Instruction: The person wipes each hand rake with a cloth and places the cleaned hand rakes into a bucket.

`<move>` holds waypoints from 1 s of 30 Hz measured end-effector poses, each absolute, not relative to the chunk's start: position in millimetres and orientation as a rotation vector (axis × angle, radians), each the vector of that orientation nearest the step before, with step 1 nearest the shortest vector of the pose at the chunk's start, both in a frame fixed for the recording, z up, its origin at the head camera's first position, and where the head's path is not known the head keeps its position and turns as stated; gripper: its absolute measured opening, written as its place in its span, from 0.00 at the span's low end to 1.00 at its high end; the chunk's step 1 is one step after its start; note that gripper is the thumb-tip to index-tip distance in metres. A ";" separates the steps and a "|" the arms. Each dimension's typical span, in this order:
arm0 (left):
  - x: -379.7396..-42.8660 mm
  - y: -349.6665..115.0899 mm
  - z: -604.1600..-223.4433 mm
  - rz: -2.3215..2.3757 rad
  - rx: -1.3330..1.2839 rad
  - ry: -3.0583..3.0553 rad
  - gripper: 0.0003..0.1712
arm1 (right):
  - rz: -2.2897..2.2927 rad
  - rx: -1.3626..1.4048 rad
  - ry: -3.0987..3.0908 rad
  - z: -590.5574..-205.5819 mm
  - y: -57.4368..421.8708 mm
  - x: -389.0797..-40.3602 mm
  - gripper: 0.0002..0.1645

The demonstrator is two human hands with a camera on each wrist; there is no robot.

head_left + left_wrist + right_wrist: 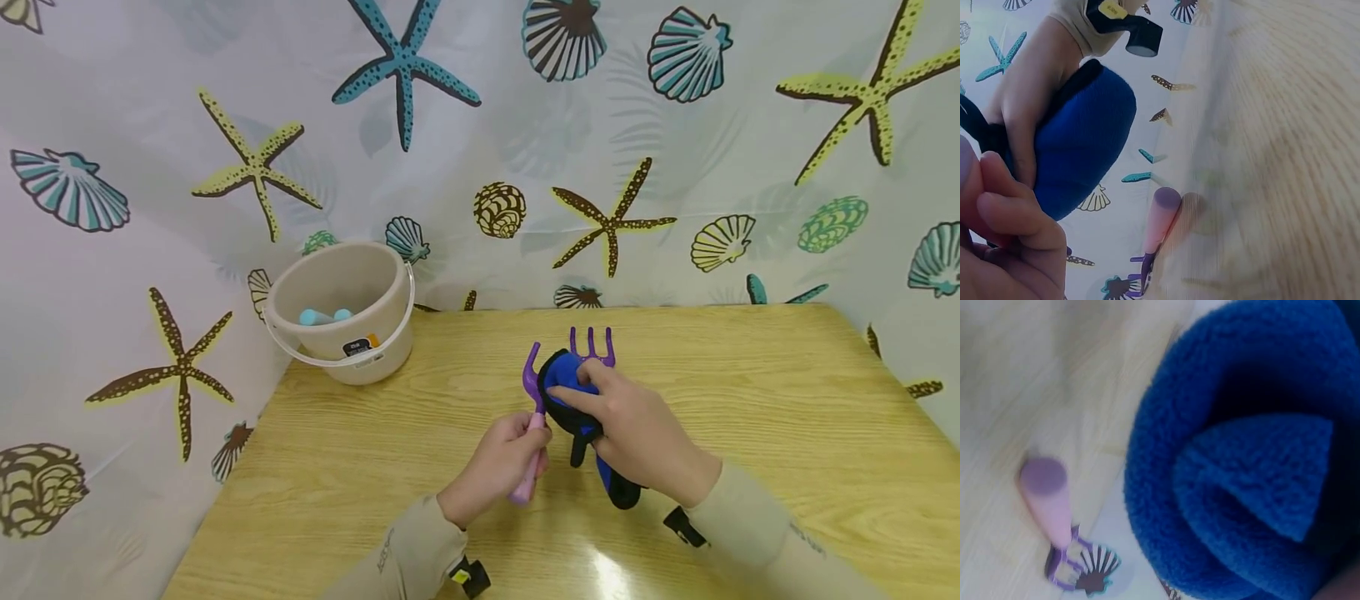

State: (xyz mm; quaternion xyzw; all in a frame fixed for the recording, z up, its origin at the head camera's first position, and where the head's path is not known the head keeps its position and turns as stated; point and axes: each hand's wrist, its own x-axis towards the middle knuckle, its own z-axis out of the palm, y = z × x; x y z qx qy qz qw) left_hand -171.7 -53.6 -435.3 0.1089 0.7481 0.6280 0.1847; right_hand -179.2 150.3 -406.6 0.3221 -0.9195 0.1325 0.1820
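Observation:
My left hand [506,454] grips the pink handle of a small garden hand tool [528,471] with a purple metal head, held tilted above the table. My right hand [637,417] holds a blue cloth [566,383] with black edging, its fingers pressing it against the purple head. Part of that head is hidden behind the cloth. A loose end of the cloth hangs below the right hand. In the right wrist view the folded fluffy cloth [1241,487] fills the right side. A second tool, a purple hand fork [591,346] with a pink handle [1163,215], lies on the table behind the cloth.
A beige bucket [352,342] with a white handle stands at the table's back left. Two light-blue rounded ends [315,317] show inside it. The wooden table [787,400] meets a curtain [465,208] printed with starfish and shells behind and at the sides.

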 end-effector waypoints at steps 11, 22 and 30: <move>-175.4 -55.7 -433.4 1.855 0.255 1.891 0.17 | 0.488 0.972 -2.558 -408.8 147.9 -177.1 0.45; -177.4 -56.1 -432.7 1.868 0.249 1.866 0.13 | 0.405 0.843 -2.553 -404.7 150.2 -187.0 0.44; -171.9 -55.2 -429.6 1.847 0.278 1.961 0.11 | 0.396 0.684 -2.611 -401.1 159.9 -200.0 0.37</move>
